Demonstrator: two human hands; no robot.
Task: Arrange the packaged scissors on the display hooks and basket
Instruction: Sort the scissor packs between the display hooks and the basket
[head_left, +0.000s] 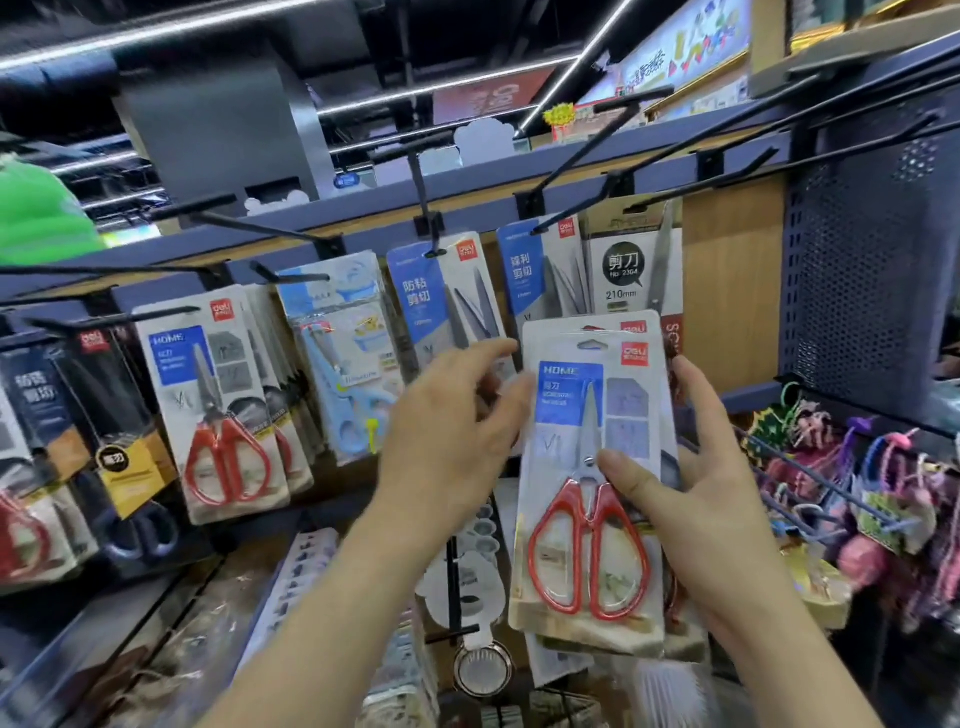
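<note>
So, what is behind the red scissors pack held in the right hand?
A second pack peeks out above and below the front pack, gripped by the right hand. Its scissors are mostly covered.

**Scissors pack** (592, 467), 4 o'clock, in the right hand (717, 499): clear glossy plastic blister, streaked with reflections, over printed card. Blades are bright, smooth metal; handles are glossy red plastic.

**Hanging scissors packs** (218, 415), 8 to 9 o'clock: the same glossy blister on card. The pale blue pack (343, 364) has light blue plastic handles.

**Display hooks** (423, 197), 12 o'clock: thin black rods, matt, metal by the look.

**Rail** (374, 205), 12 o'clock: blue-grey, matt painted finish.

**Back panel** (732, 291), 3 o'clock: tan wood grain, matt.

**Side panel** (872, 280), 3 o'clock at the edge: blue-grey perforated sheet, matt.

**Cords** (852, 457), 4 o'clock at the edge: braided, multicoloured, textile-looking; blurred.
</note>
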